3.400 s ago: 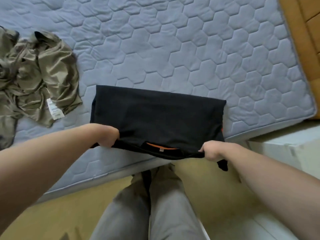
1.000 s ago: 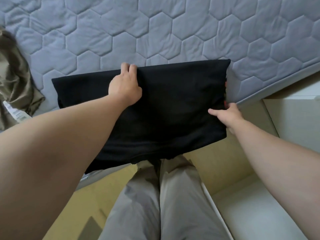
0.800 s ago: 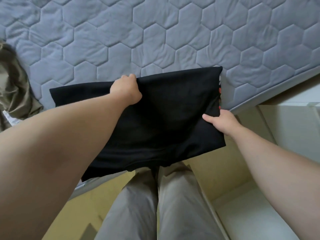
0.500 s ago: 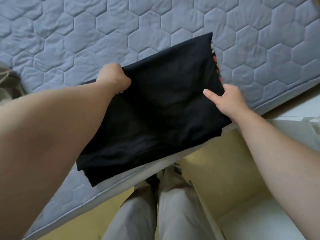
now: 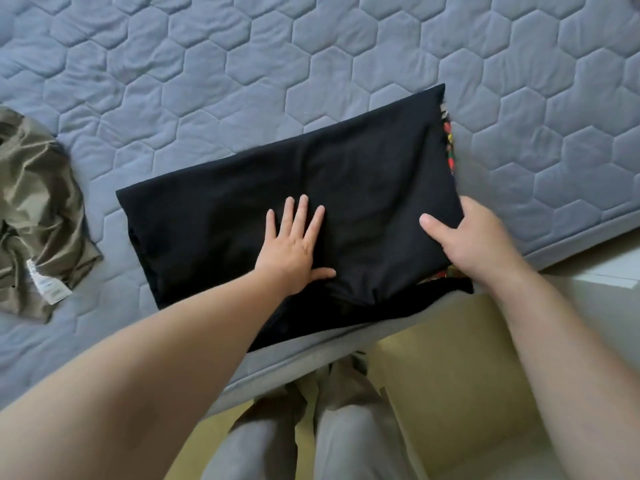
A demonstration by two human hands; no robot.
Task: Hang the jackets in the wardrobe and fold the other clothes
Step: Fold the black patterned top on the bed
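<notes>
Black garment (image 5: 346, 202) lies folded in a slanted rectangle at the near edge of the bed (image 5: 242, 64). Its near corner appears to overhang the mattress rim a little. A coloured print (image 5: 448, 143) peeks out along the right side, so the printed face seems to sit folded inward.

Left hand (image 5: 294, 244): flat, palm down, 4 fingers straight and slightly spread, thumb out to the side, pressing the middle of the cloth. Judged purpose: to pin the layers so they do not slide while the other side is handled, and to smooth the top face.

Right hand (image 5: 474, 244): at the right edge of the fold, thumb lying on top, fingers out of sight round or under the edge. It reads as a pinch on the stacked layers, likely to square that edge or to start 1 more fold across toward the left.

Both forearms reach forward over the bed's edge, and the left one crosses low over the cloth's near corner.

Olive garment (image 5: 38, 209) sits crumpled well apart to the left with its white label (image 5: 45, 285) showing. It is not yet folded.
</notes>
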